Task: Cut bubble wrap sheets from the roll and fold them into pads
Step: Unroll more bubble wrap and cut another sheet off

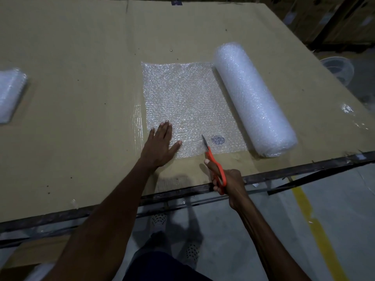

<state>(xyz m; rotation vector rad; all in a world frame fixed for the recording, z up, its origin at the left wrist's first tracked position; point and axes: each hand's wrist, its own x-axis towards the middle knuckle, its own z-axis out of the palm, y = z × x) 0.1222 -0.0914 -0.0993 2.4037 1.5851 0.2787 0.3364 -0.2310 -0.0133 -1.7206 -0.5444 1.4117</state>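
Bubble wrap roll lies on the cardboard-covered desk, right of centre; its long axis runs from far-left to near-right, roughly away from the person; the unrolled sheet spreads flat to the left of it, still joined to the roll along its right edge as far as I can tell.

Key relation: the cut line should run parallel to the roll's axis, starting at the sheet's near edge and going away from the person; scissors are already at that near edge, blade tips over the wrap near a dark round mark, between the left hand and the roll; right hand is the nearer one to the cut start.

Left hand: fingers straight and spread, palm flat on the near-left corner of the sheet, pinning it; holds nothing.

Right hand: fingers curled through the orange handles, clamped on the scissors; blades look nearly closed, can't tell exactly.

Folded pad sits at far left edge of the desk, well apart from both hands.

Judgement: cut just starting or about to start; risk is the sheet creeping if the left hand lifts.
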